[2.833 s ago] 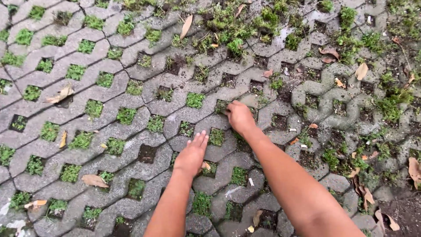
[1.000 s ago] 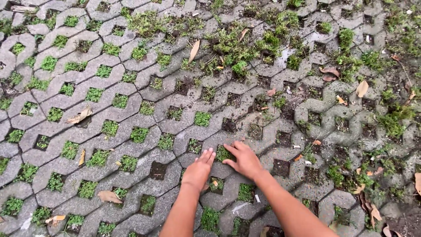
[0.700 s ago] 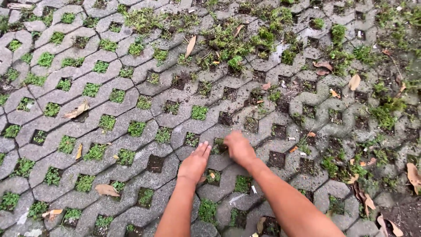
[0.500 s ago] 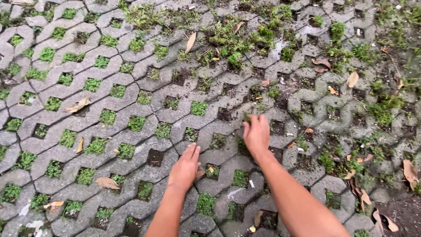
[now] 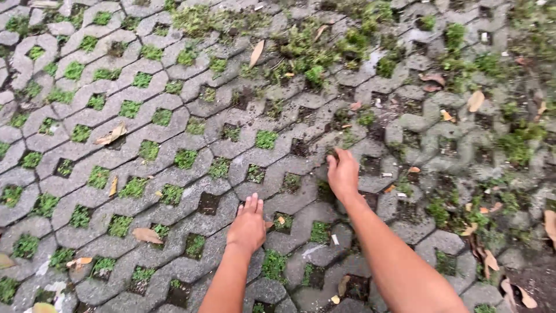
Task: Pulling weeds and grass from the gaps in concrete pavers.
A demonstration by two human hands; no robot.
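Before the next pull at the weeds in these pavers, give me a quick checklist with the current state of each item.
1. Right hand is at a paver hole: ok, its fingertips reach the hole's near edge.
2. Right hand has a grip on a tuft: cannot tell, the fingers hide what is under them.
3. Left hand is braced: ok, it lies flat, palm down on the pavers.
4. Left hand is clear of the right: ok, they are apart, with a grassy hole between them.
5. Green tufts still within view: ok, for example the tuft ahead of the hands.
6. Dry leaf out of the way: ok, it lies off to the left.
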